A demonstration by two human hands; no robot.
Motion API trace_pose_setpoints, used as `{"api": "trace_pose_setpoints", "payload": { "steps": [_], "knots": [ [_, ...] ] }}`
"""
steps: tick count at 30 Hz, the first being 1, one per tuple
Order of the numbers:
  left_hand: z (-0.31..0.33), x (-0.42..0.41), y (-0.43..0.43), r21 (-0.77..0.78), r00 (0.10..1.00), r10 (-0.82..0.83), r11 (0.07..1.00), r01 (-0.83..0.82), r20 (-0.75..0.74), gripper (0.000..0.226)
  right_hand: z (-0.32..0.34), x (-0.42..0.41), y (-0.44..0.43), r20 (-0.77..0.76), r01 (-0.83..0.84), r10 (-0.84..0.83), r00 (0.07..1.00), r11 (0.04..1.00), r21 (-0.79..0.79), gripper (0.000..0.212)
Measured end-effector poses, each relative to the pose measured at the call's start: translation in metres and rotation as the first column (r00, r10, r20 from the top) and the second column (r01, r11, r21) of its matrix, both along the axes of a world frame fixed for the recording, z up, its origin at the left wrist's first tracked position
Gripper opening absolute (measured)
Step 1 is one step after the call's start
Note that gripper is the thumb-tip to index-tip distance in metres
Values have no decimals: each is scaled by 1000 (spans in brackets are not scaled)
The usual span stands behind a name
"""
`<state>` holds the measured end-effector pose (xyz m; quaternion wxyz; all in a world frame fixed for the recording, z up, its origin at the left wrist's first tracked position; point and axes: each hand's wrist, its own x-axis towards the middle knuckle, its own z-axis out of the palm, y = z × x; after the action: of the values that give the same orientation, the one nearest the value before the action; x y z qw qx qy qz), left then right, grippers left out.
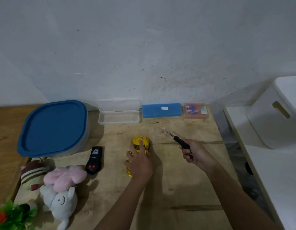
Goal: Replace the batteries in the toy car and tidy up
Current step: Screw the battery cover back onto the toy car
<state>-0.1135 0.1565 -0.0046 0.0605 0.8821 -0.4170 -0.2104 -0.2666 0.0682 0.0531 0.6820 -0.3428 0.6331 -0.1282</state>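
Note:
A yellow toy car (142, 142) lies on the wooden table (177, 180), near its middle. My left hand (139, 161) rests on top of the car and grips it, hiding most of its body. To the right, my right hand (194, 153) holds a black-handled screwdriver (180, 142) above the table, its metal tip pointing up and to the left, away from the car. A black remote control (94, 160) with two red buttons lies to the left of the car.
At the back stand a big blue-lidded tub (54, 128), an open clear plastic case (119, 112), a shut blue case (162, 110) and a pink box (195, 110) with small items. Plush toys (61, 188) and a green plant (12, 216) lie front left. A white bin (276, 113) stands right.

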Motion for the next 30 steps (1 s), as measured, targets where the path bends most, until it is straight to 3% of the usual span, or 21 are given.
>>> {"api": "trace_pose_setpoints", "payload": {
  "steps": [12, 15, 18, 22, 24, 27, 30],
  "knots": [
    [8, -2, 2, -10, 995, 61, 998, -62, -82, 61, -7, 18, -41, -9, -153, 153, 988, 987, -56, 40],
    [12, 11, 6, -141, 981, 59, 986, -86, -183, 56, -10, 43, -45, -45, -222, 219, 975, 972, -72, 41],
    [16, 39, 3, -338, 929, 101, 913, -229, -357, 51, -10, 75, -54, -111, -291, 275, 955, 940, -177, 39],
    [13, 106, -20, -436, 892, 181, 821, -369, -415, 52, -14, 124, -66, -181, -362, 314, 932, 827, -430, 30],
    [9, 141, -37, -460, 881, 188, 795, -396, -435, 56, -18, 151, -72, -299, -484, 380, 875, 710, -512, 27],
    [-3, 179, -57, -446, 861, 152, 804, -393, -485, 68, -28, 186, -82, -485, -678, 474, 735, 513, -526, 14],
    [-24, 199, -70, -401, 838, 111, 840, -367, -535, 80, -44, 214, -89, -620, -782, 476, 623, 381, -494, 13]
  ]
}}
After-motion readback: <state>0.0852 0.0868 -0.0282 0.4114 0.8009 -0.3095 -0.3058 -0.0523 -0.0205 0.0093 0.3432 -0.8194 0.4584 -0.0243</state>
